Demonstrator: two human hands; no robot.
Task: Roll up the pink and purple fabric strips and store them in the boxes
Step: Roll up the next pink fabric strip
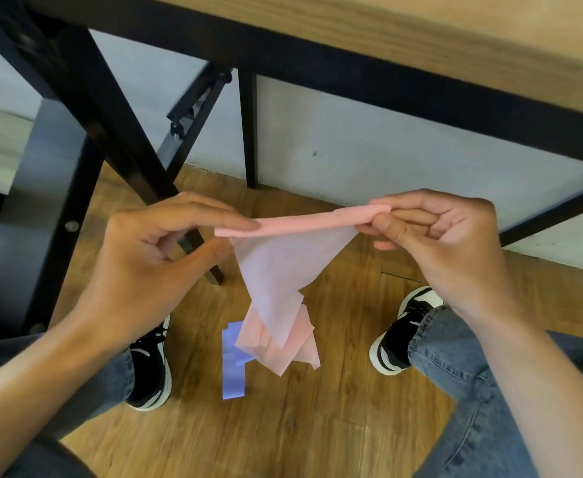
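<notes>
Since most of the pink strip [276,281] hangs loose w/ only its top edge stretched between the hands, I'd say the roll could start crooked or the tail could slip & drop to the wood floor [345,401], esp. if either pinch eases. Left hand [152,250] pinches the strip's left end, thumb under & fingers over; right hand [435,236] pinches the right end w/ fingers curled. Strip sits between the hands, sagging down twd the knees. Purple strip [233,367] lies on the floor betw the shoes, behind the pink tail; no boxes in view
</notes>
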